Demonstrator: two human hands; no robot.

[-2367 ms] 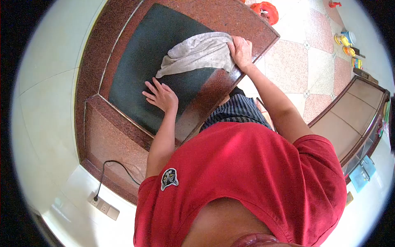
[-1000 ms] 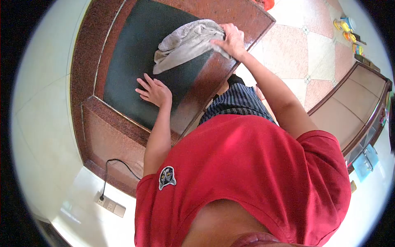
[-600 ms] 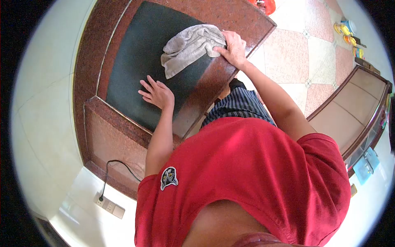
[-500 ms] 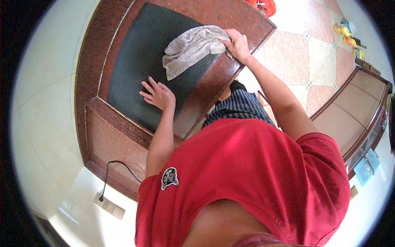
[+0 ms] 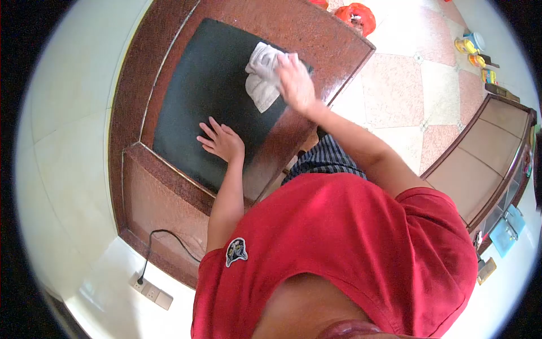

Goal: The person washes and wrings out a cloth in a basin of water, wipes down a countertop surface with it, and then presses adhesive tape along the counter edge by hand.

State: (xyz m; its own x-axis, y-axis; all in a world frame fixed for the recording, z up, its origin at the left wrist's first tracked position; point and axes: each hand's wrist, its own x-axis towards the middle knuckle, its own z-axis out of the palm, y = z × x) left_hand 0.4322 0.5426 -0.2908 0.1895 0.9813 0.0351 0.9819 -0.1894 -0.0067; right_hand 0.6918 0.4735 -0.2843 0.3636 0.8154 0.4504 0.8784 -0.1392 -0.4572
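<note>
- Hard to read: your right hand is motion-blurred; its fingertips and the near edge of the gray-white cloth run together, so the grip detail is lost.
- Hidden: part of the cloth's right side lies under your right fingers. Your striped shorts are mostly covered by the red T-shirt and the slab edge.
- Cut off: the red-brown stone slab runs out of view at the top; 1 red plastic bag sits near its far corner, dark contents not identifiable.
- Left hand: open, palm down, fingers spread on the dark green panel; it holds nothing and is apart from the cloth.
- Right hand: palm down, fingers extended over the cloth's right side and touching it; whether they pinch the fabric, you cannot tell.
- Cloth: bunched, creased, lying on the upper right part of the panel, farther from your body than your left hand.
- Left side: 1 black cable plugged into the wall socket strip, beside the slab's lower side.
- Right side: tile-topped cabinet; beyond it, yellow tubs by the wall, labels too small to read. Light blue item beside the cabinet, kind unclear.
- Floor: pink and pale tiles, bright.
</note>
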